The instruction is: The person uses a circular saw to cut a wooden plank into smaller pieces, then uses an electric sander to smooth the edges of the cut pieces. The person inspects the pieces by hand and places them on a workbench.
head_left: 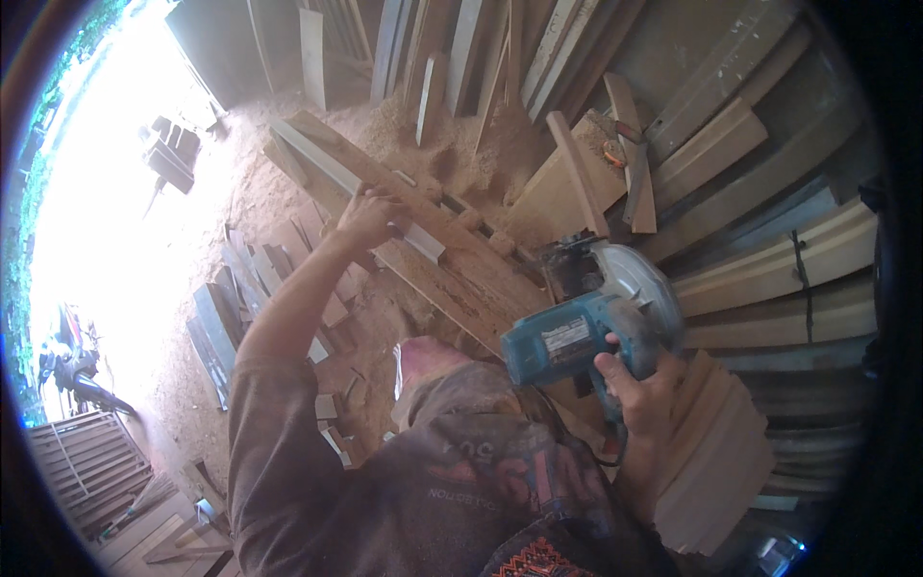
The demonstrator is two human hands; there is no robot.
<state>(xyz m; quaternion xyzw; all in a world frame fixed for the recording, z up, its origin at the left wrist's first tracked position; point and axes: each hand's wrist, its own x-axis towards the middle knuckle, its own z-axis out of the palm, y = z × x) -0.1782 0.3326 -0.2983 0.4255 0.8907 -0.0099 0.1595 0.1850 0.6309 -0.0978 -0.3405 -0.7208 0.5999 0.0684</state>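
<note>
My left hand [369, 216] is closed over a narrow, pale strip of wood [319, 160], which lies lengthwise on a wide, dusty plank [471, 287]. The strip's near end sticks out past my fingers. On the right, my right hand [642, 383] is wrapped round the handle of a teal circular saw [567, 338] with a grey blade guard. The saw is by the plank's near right end, apart from the strip; its blade is hidden. A tan board [711, 452] sits beside my right forearm.
Long boards [760, 279] are stacked along the right, and more planks [461, 58] lean at the back. Offcuts [226, 308] lie on the sawdust-covered floor [187, 375] at left. A slatted wooden frame [88, 471] is at lower left. A wooden bar [577, 173] stands behind the saw.
</note>
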